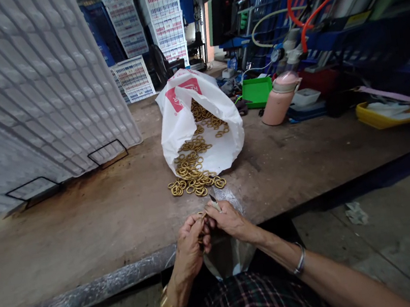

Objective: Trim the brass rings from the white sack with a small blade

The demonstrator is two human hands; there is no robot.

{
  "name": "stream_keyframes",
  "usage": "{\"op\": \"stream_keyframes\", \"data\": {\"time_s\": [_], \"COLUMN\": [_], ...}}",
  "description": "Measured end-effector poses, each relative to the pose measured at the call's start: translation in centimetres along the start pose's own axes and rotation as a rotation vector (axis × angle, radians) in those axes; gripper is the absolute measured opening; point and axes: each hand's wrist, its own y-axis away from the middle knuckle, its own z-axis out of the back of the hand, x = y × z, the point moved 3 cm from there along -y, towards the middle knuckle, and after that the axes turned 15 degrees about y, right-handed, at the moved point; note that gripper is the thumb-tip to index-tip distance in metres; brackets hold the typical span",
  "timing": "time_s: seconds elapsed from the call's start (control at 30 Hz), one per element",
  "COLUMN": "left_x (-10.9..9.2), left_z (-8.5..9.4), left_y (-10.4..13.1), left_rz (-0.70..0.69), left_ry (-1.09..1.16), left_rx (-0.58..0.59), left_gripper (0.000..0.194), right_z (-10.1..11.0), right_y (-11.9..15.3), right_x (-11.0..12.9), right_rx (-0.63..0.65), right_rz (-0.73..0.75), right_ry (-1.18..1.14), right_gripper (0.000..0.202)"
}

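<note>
Just past the table's front edge, my left hand (190,245) is closed on a brass-coloured ring (201,214), with what looks like more rings in its curled fingers. My right hand (232,221) meets it at the fingertips and grips a small knife (214,202), its dark pointed blade tilted up and away from me. Whether the right fingertips also pinch the ring is hidden. Beyond both hands, a heap of brass-coloured rings (192,173) spills onto the table from a white plastic bag (227,147) with red print, lying on its side with its mouth towards me.
Wrapped stacked racks (42,95) stand on the table's (123,222) left side. To the right are a pink bottle (278,101), a green tray (257,93) and a yellow tray (377,119). White crates (163,6) are stacked behind. Crumpled plastic (356,213) lies on the floor.
</note>
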Motion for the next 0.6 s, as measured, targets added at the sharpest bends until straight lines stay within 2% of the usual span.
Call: {"op": "stream_keyframes", "data": {"time_s": [0.13, 0.23, 0.4, 0.6], "left_x": [0.1, 0.1, 0.2, 0.0], "left_z": [0.0, -0.1, 0.1, 0.3], "left_y": [-0.2, -0.2, -0.4, 0.1], "left_rz": [-0.008, -0.042, -0.113, -0.165], "left_ry": [0.015, 0.007, -0.095, -0.242], "left_rx": [-0.053, -0.106, -0.132, -0.144], "left_gripper": [0.029, 0.032, 0.034, 0.032], "right_z": [0.3, 0.6, 0.1, -0.1], "right_y": [-0.1, 0.1, 1.0, 1.1], "right_x": [0.0, -0.3, -0.6, 0.0], "right_rx": [-0.067, -0.128, 0.015, 0.100], "right_rz": [0.020, 0.065, 0.176, 0.116], "right_ry": [0.108, 0.365, 0.786, 0.989], "right_gripper": [0.028, 0.018, 0.025, 0.030]}}
